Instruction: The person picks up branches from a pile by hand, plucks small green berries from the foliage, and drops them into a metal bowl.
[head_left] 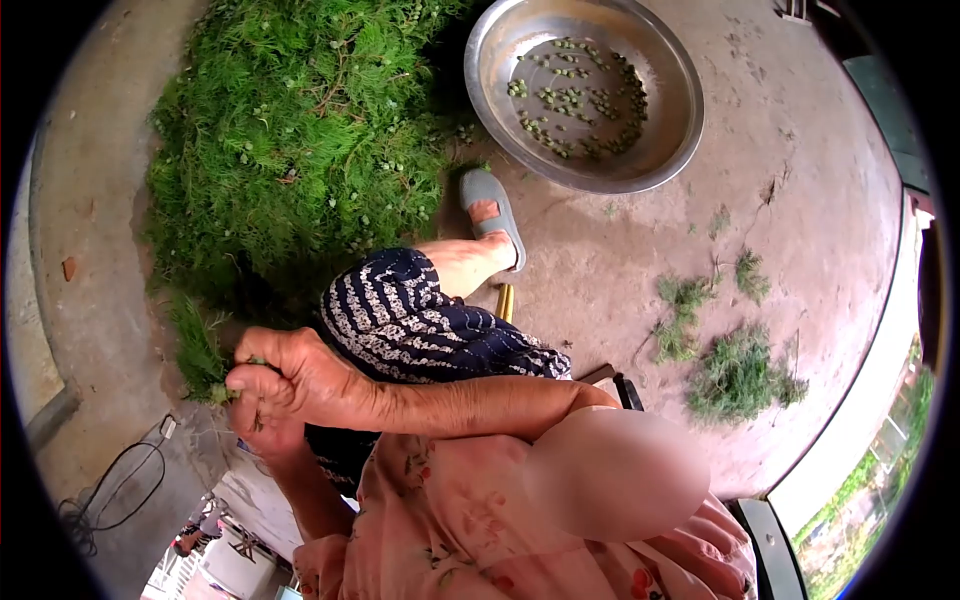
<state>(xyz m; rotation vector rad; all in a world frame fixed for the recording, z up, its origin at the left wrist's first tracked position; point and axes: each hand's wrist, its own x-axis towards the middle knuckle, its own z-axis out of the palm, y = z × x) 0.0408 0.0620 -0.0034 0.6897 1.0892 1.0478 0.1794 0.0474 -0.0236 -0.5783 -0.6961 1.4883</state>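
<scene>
My right hand reaches across from the upper arm, its thumb and bent fingers pressed together at an evergreen sprig. Just below, my left hand is closed against the sprig's lower end, close to the right hand. The fingers overlap, so part of the stem is hidden. Flat, feathery green leaves stick out beyond the fingertips. A large heap of cut evergreen branches, dotted with small pale green cones, lies above the hands.
A wide metal basin holds many small green cones. Loose green sprigs lie on the concrete floor to the right. A grey shoe stands between heap and basin. At lower left lies a black cable.
</scene>
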